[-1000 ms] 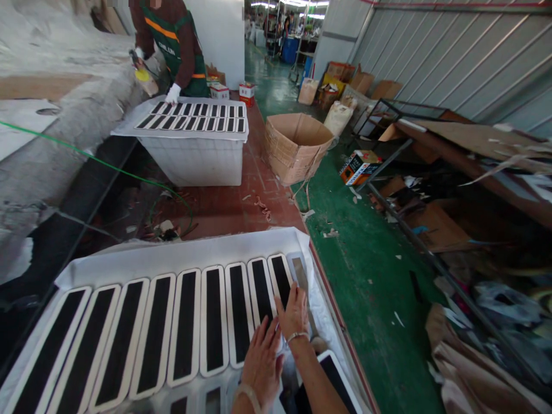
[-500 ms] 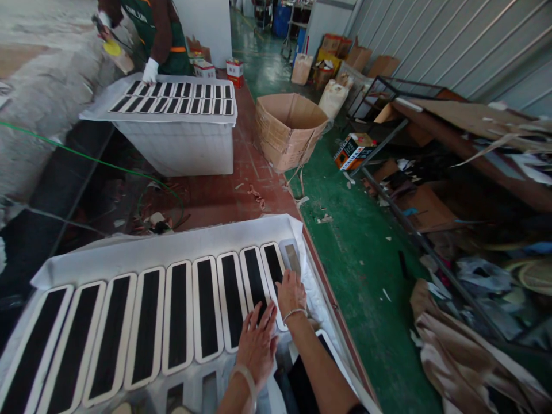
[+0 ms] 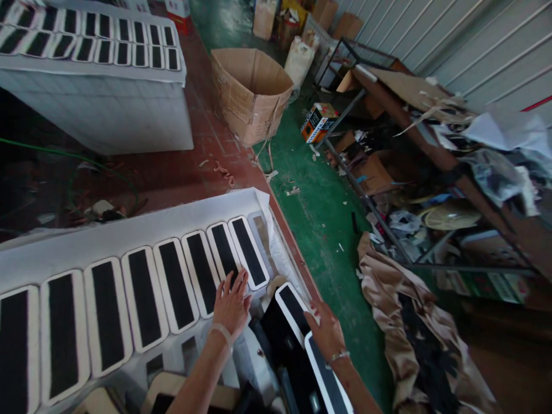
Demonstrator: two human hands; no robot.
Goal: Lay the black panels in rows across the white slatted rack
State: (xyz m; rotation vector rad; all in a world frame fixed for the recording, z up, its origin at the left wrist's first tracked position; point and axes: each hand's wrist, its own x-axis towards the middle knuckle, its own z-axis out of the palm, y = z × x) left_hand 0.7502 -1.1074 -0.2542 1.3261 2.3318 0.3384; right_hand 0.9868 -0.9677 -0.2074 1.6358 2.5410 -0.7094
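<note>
A row of long black panels with white rims [image 3: 172, 282] lies side by side on a white-covered worktable [image 3: 129, 230]. My left hand [image 3: 232, 305] rests flat, fingers spread, on the near end of the second panel from the right [image 3: 224, 253]. My right hand [image 3: 328, 332] lies on a stack of loose panels [image 3: 297, 322] at the table's right corner, fingers around the edge of the top one [image 3: 292, 309]. Whether it grips that panel firmly is unclear.
A second white table [image 3: 107, 115] with more panels stands ahead. An open cardboard box [image 3: 250, 95] sits on the floor beyond. To the right are a metal rack [image 3: 388, 190] full of scrap, crumpled brown material [image 3: 414, 322], and a green floor strip [image 3: 319, 230].
My view has swung down and to the right, so the co-worker is out of frame. My right hand left the rightmost panel and moved to the stack at the corner; my left hand stayed.
</note>
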